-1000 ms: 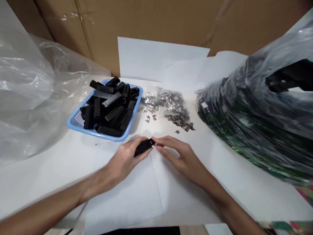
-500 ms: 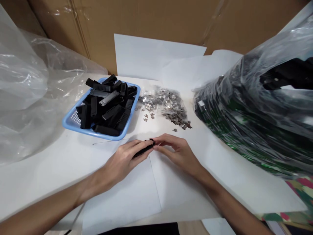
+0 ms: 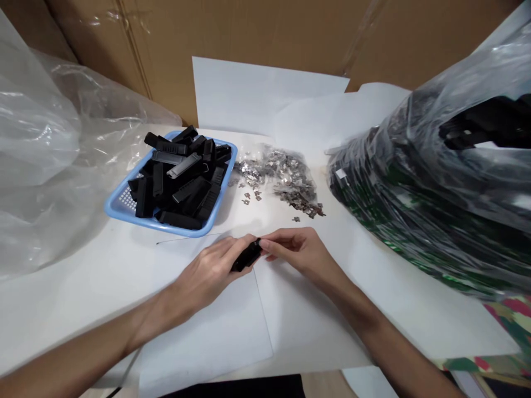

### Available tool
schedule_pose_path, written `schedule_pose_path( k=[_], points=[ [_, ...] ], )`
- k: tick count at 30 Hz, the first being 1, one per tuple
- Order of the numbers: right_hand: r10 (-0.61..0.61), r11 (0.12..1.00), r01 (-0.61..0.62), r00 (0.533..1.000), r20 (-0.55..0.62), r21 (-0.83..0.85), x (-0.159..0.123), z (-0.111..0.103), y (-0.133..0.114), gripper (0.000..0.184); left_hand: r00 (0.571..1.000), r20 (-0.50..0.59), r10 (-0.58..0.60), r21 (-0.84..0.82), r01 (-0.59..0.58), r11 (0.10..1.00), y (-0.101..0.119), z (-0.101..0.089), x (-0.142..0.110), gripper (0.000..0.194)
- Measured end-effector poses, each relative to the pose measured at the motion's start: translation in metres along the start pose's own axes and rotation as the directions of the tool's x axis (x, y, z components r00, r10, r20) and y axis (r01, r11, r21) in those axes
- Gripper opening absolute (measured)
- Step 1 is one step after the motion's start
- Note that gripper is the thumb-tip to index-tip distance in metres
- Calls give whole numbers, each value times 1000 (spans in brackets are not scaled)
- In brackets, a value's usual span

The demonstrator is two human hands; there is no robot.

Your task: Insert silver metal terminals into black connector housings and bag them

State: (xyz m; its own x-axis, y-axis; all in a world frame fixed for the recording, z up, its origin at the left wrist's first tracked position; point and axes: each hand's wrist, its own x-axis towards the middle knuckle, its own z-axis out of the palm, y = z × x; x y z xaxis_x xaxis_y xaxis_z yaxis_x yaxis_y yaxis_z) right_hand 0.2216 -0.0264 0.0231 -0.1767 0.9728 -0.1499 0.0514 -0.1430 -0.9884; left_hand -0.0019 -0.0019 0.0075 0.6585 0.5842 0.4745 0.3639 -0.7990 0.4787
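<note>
A black oblong plastic case is gripped between the thumb and fingers of my left hand, above the white paper. At its right end, the thumb and fingertips of my right hand pinch together against the case. Whether a small part sits between those right fingertips is hidden. Beyond my left hand stands a blue plastic basket heaped with similar black cases. Small metal clips lie piled in and around a clear bag past my right hand, with several loose ones on the table.
A large clear plastic bag of black and green pieces fills the right side. Crumpled clear plastic bulges on the left. A cardboard wall with white paper sheets closes off the back.
The black case has turned in my left hand, so that more of its broad face shows. My right thumb has shifted up onto its end; both hands stay in nearly the same place.
</note>
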Motion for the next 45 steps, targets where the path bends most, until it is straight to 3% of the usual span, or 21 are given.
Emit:
schedule_pose_path(
  k=[4,11,18,22,29,45],
  points=[
    [36,999,-37,999,-35,-22,0,2,-1,29,998,63,5,25,-6,1000,3,1,0,26],
    [17,999,-21,997,-78,-47,-3,5,-2,20,989,45,138,167,-144,975,6,3,1,37],
    [43,996,-50,995,-89,-76,-3,5,-2,19,986,75,152,193,-164,968,5,5,-3,38],
    [47,997,-56,988,-148,-62,-1,8,0,19,991,84,101,155,-113,981,6,4,-1,33],
    [1,998,3,998,56,-65,-6,-10,-9,28,1000,25,-10,-20,11,1000,7,-3,5,26],
    [32,999,-29,995,92,-26,-7,-15,-6,38,999,34,-1,-77,3,997,4,-3,6,31]
  ],
)
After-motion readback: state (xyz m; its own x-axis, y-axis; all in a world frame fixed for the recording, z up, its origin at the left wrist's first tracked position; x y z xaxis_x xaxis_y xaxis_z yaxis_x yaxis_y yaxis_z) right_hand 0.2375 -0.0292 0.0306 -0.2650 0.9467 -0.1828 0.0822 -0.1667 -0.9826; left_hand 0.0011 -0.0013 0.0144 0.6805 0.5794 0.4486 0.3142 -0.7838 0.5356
